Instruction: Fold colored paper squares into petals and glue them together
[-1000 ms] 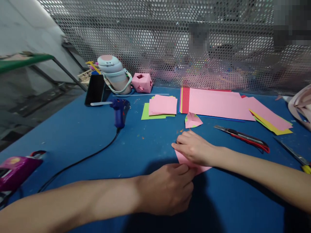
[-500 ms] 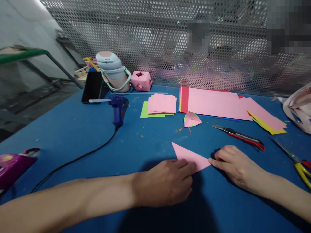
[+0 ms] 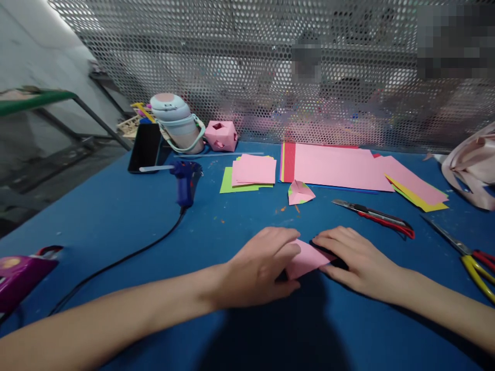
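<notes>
A folded pink paper piece lies on the blue table right in front of me. My left hand covers its left part, fingers curled and pinching the paper's edge. My right hand rests on the paper's right end, fingers pressed together on it. Most of the paper is hidden under the two hands.
A small folded pink-green paper shape, a pink square stack, large pink sheets, a utility knife, scissors, a blue glue gun with black cord, a bottle, a phone, a pink paper cube.
My right hand slid from the triangle's top to its right tip, then both hands closed in and the paper triangle now shows folded smaller between them.
</notes>
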The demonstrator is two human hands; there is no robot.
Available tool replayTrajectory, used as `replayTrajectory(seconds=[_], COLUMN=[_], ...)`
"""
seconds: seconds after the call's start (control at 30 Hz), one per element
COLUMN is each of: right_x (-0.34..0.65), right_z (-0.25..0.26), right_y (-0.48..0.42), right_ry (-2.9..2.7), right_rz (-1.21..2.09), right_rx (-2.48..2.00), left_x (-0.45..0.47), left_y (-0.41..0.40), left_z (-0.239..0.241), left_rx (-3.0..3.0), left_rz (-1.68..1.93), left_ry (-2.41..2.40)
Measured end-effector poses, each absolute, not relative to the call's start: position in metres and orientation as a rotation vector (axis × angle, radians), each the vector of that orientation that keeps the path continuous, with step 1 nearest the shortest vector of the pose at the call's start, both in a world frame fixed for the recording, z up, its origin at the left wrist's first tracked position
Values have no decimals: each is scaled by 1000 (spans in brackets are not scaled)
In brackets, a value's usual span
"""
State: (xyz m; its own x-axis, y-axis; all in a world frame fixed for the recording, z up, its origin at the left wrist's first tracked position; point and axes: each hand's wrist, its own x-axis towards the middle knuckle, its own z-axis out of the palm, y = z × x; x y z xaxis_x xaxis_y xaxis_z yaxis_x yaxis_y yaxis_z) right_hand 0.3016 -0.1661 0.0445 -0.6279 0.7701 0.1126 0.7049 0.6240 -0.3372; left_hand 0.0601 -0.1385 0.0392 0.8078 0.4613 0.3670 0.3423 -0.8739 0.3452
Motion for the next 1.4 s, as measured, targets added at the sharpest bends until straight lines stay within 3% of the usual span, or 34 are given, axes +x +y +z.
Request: replayTrajectory(seconds=[0.23,0.63,0.93,1.13,1.4], right_x=[293,274,280,278,263], right_z=[41,40,31,49,39], right_y=[-153,-139,-128,-131,-131], right_ry=[-2427,-2607,-2377,-2159,-1346], right_rz=[484,237,241,622,1290], right_rx=[-1221,-1177,-1169,-1192,-1311], left_x=[61,61,62,64,68], left_y=[-120,-106,-98,-102,-118], left_z=[37,38,32,42,45], left_rx=[2456,2241,2234,2053,1573], left_rz=[623,807,844,852,982], left_ry=[797,902,887,860,1052])
